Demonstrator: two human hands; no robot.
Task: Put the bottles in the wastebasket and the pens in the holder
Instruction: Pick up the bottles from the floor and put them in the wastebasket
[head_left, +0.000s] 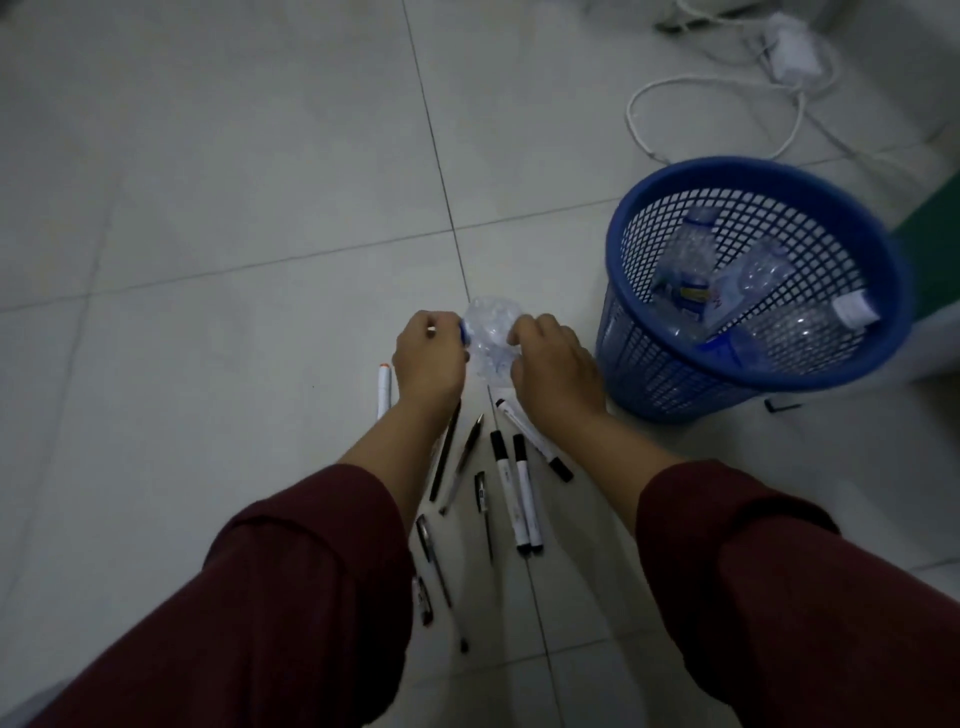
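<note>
A crumpled clear plastic bottle (491, 338) with a blue cap is held between both hands above the tiled floor. My left hand (428, 361) grips its capped end and my right hand (553, 371) grips the other end. To the right stands a blue mesh wastebasket (639, 338) with several clear bottles (691, 260) inside. Several pens and markers lie on the floor under my wrists, among them two white markers with black caps (514, 488) and a white marker with an orange tip (383, 389). No pen holder is in view.
White cables and a white power adapter (792, 47) lie on the floor at the back right. A green surface (935, 244) borders the right edge behind the basket. A small dark object (779, 405) lies next to the basket's base. Grey tiles stretch to the left.
</note>
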